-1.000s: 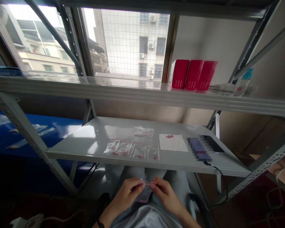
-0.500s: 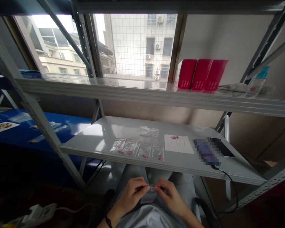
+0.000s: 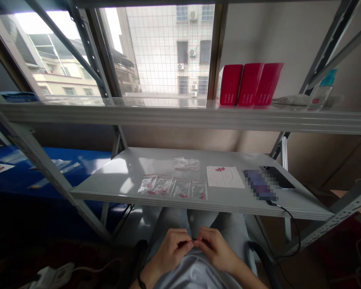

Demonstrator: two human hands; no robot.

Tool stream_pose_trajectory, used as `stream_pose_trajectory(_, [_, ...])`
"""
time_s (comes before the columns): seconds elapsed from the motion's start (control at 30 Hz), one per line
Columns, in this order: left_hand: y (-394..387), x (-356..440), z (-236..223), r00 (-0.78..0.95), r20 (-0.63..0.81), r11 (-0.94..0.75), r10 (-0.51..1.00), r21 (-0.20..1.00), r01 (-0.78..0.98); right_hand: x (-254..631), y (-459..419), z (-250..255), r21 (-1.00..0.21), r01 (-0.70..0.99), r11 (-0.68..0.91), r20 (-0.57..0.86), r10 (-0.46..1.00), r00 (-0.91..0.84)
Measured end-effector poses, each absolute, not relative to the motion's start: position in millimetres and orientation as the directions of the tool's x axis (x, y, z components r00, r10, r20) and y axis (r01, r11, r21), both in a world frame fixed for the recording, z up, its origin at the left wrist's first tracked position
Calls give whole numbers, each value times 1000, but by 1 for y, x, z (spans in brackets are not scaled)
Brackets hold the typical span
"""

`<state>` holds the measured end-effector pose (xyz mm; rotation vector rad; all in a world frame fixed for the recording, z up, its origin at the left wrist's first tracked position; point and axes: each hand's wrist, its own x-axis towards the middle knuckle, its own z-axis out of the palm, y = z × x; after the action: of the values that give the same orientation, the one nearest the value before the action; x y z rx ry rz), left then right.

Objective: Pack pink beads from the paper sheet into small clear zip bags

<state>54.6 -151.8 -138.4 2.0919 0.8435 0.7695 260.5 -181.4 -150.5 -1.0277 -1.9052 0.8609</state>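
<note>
My left hand [image 3: 173,249] and my right hand [image 3: 213,247] meet over my lap, below the front edge of the grey shelf [image 3: 123,188]. Both pinch the top edge of a small clear zip bag [image 3: 194,240], which is mostly hidden behind my fingers. On the shelf above lies a row of small clear bags with pink bits [image 3: 173,187]. Behind the row sits a heap of empty clear bags [image 3: 186,163]. A white paper [image 3: 225,177] to the right carries a few loose pink bits [image 3: 220,169].
A phone on a cable [image 3: 260,188] and a second dark phone [image 3: 279,177] lie at the shelf's right. The upper shelf holds red boxes [image 3: 249,84] and a bottle [image 3: 320,93]. A blue table [image 3: 33,168] stands left; a power strip [image 3: 49,276] lies on the floor.
My hands have sunk lower toward my lap and drawn closer together. The bag that hung visibly between my fingers is now mostly covered by them.
</note>
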Motion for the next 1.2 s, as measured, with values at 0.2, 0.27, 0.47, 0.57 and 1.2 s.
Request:
stream_pose_trajectory(0.2, [-154,54,-105,635,253,-540,730,783,309,272,-184,-135,-795,377,476,367,871,-326])
stream_pose_trajectory(0.27, [-145,47,-82,631,290,-562,719,777,283,284,-183,-134,-793,376,479,400,876,-270])
stream_pose_trajectory(0.47, [-53,32,-14,427,381,-549,820,734,400,337,-158,-164,-967,181,179,178,984,-24])
stream_pose_trajectory(0.57, [-1,42,-4,482,215,-513,850,549,660,350,-148,-178,-989,125,72,61,994,-89])
stream_pose_trajectory(1.2, [77,94,-11,359,407,-441,840,127,888,337,-146,-179,-989,82,119,98,970,-223])
